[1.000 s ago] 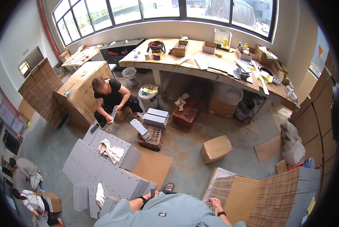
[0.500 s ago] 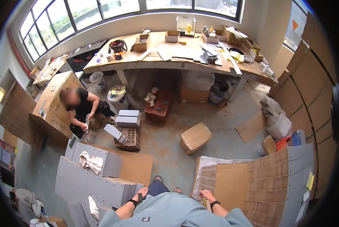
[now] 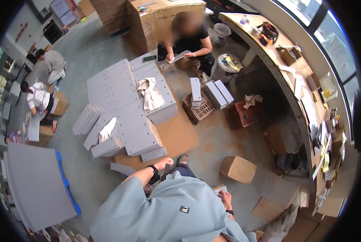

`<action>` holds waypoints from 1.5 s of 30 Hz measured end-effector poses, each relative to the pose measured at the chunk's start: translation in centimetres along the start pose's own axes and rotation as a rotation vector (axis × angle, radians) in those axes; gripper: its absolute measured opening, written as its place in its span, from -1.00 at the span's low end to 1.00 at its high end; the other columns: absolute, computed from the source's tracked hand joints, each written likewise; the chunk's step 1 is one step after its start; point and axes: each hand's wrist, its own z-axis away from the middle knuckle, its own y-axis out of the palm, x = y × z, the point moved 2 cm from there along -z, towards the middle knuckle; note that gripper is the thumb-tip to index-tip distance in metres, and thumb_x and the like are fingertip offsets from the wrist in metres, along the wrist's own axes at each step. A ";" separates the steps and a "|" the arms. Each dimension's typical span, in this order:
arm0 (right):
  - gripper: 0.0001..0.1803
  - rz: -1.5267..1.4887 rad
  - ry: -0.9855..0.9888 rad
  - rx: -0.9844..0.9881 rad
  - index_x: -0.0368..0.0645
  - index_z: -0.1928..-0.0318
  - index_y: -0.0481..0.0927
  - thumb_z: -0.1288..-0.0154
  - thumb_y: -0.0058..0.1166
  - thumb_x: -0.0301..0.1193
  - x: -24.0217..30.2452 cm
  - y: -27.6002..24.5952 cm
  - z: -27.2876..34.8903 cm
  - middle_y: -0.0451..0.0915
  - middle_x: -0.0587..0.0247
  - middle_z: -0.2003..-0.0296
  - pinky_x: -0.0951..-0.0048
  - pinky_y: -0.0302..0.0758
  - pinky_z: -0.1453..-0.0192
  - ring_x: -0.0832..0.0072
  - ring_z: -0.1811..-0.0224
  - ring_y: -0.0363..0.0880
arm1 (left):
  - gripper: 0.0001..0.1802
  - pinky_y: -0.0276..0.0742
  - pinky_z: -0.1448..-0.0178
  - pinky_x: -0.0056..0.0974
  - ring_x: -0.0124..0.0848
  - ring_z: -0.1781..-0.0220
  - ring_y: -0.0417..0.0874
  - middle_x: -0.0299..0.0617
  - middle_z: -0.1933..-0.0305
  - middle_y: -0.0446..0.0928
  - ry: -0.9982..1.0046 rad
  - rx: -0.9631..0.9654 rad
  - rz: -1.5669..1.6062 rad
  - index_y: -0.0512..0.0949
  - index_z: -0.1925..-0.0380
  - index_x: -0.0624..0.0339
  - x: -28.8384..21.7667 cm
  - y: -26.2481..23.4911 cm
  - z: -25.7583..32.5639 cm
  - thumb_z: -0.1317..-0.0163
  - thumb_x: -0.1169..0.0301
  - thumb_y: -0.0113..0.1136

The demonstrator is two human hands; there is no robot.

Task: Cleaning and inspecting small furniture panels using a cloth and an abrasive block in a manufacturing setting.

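Note:
My left hand (image 3: 164, 163) is low in front of my body, close to the near end of the grey panel stacks (image 3: 137, 135). Its fingers are curled, and a dark strip (image 3: 166, 171) hangs from them. My right hand (image 3: 225, 197) is at my right side with its fingers bent. Beside it shows the edge of a pale, brown-rimmed thing (image 3: 220, 188), mostly hidden by my shirt; whether the hand grips it is unclear. White cloths (image 3: 151, 94) lie on the panels, which rest on a cardboard sheet (image 3: 182, 135).
A seated co-worker (image 3: 188, 40) wipes a grey panel beyond the stacks. Plastic crates (image 3: 196, 107), a cardboard box (image 3: 238, 169) and a long workbench (image 3: 285, 80) stand to the right. Left are two more people (image 3: 53, 64) and a large grey panel stack (image 3: 39, 181) on a blue pallet.
My view has swung left, bringing the panel stacks to the centre and other people into clearer sight. The cardboard-layered stack on my right has left the picture. Both hands remain low beside my body.

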 end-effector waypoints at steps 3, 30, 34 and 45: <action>-0.58 0.172 0.008 0.026 -0.32 -0.04 0.58 -0.39 0.08 -0.21 8.7 -0.4 -3.5 0.66 0.01 0.00 0.21 0.65 -0.03 0.25 0.09 0.69 | -0.70 0.23 0.53 -0.33 -0.60 0.60 0.31 -0.44 0.64 0.34 -0.126 -0.257 0.096 0.46 0.56 0.02 -1.7 -2.4 -1.6 -0.30 0.16 -0.01; -0.66 1.255 -0.713 1.509 -0.27 0.10 0.64 -0.41 0.08 -0.22 28.3 39.8 0.1 0.65 0.28 0.29 0.49 0.58 0.20 0.52 0.29 0.61 | -0.61 0.47 0.37 -0.40 -0.61 0.51 0.48 -0.37 0.46 0.54 0.551 -2.022 1.349 0.58 0.05 0.17 -5.4 21.0 29.2 -0.43 0.07 0.13; -0.66 1.100 -0.676 1.811 -0.30 0.11 0.63 -0.42 0.07 -0.22 20.8 42.9 18.0 0.64 0.26 0.27 0.43 0.58 0.06 0.50 0.22 0.59 | -0.65 0.53 0.28 -0.40 -0.59 0.42 0.53 -0.38 0.38 0.56 0.554 -2.386 1.373 0.59 0.04 0.14 -2.7 29.3 37.1 -0.42 0.11 0.12; -0.60 0.768 0.145 1.944 -0.29 -0.06 0.53 -0.45 0.06 -0.20 -0.3 41.6 52.0 0.58 0.16 0.15 0.31 0.66 0.06 0.42 0.19 0.54 | -0.62 0.59 0.01 -0.38 -0.49 0.14 0.58 -0.28 0.08 0.59 0.327 -2.825 1.363 0.55 -0.08 0.18 2.9 45.7 61.4 -0.44 0.18 0.02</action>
